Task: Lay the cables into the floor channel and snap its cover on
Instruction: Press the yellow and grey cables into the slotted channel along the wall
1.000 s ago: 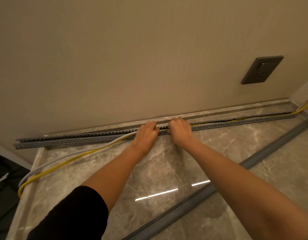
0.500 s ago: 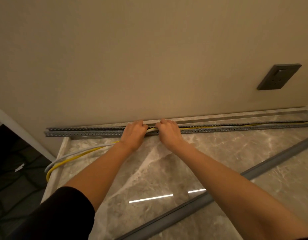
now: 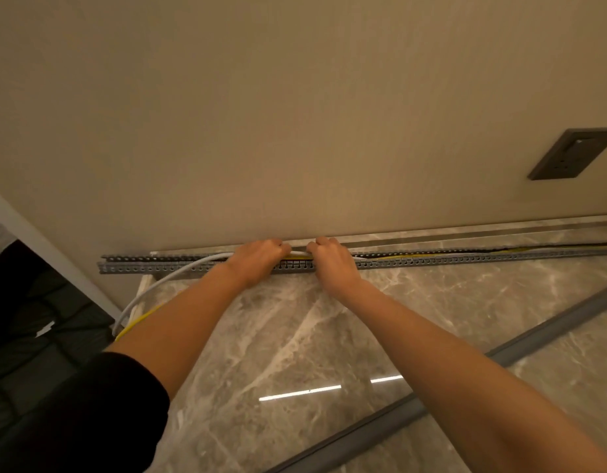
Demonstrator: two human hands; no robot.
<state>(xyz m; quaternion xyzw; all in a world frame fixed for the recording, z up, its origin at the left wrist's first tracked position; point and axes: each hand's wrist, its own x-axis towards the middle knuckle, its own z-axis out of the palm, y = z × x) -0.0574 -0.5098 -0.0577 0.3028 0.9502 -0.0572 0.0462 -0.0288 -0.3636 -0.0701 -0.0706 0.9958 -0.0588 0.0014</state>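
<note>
Head view. Along the foot of the wall [image 3: 295,114], one grey slotted channel [image 3: 431,262], with its left end reaching past the left edge of the marble floor [image 3: 295,336] and its right end running out of frame. Beyond that left floor edge, only a dark area.

Between channel and cover, a broad stretch of marble crossed only by the two forearms. One cover [image 3: 363,428], a grey strip lying slantwise on the floor from bottom centre to the right edge, well apart from the channel. One dark socket plate [image 3: 573,153] on the wall at upper right. One black sleeve [image 3: 90,414] at lower left.

Two cables: one white cable [image 3: 165,281] and one yellow cable [image 3: 141,319], both rising from the floor's left edge, still outside the channel there. Right of the hands, already down inside it.

Two hands on the channel's middle, just beside each other. Left hand [image 3: 257,259]: fingers [image 3: 278,245] curled tight over the channel top, gripping the white cable. Right hand [image 3: 332,261]: fingers [image 3: 320,244] likewise curled onto it. Short run of white and yellow showing between the knuckles.
</note>
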